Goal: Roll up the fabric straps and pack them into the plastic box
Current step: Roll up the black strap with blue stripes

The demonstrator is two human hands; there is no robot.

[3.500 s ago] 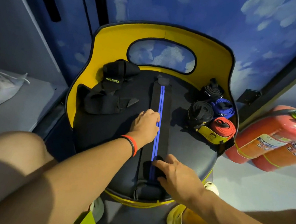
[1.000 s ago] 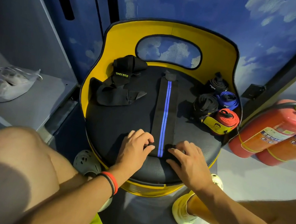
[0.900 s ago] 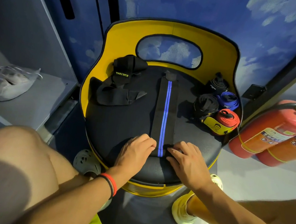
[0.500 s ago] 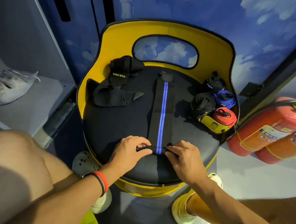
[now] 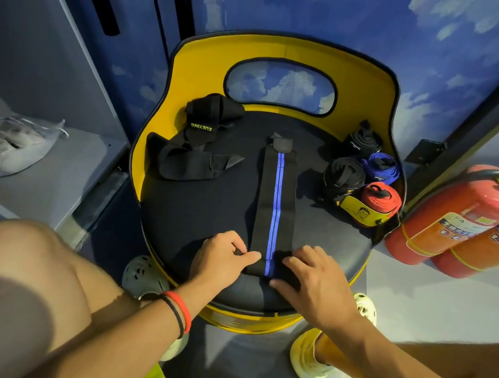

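Observation:
A long black strap with a blue centre stripe (image 5: 275,199) lies flat down the middle of the black round seat (image 5: 193,206) of a yellow chair. Its near end is curled into a small roll. My left hand (image 5: 221,259) pinches the roll's left side and my right hand (image 5: 312,279) presses its right side. Loose black straps marked XUEYING (image 5: 195,151) lie at the seat's back left. At the back right sit rolled straps: black (image 5: 342,178), blue (image 5: 380,168), red (image 5: 381,197) and another black one (image 5: 363,141). No plastic box is in view.
The yellow chair back (image 5: 196,61) curves behind the seat. Two red fire extinguishers (image 5: 460,220) lean on the floor to the right. A grey shelf at left carries a plastic bag (image 5: 9,143). My knees and light shoes are below the seat.
Both hands came to the strap's near end at the seat's front edge and folded it over into a small roll, which has grown slightly toward the chair back.

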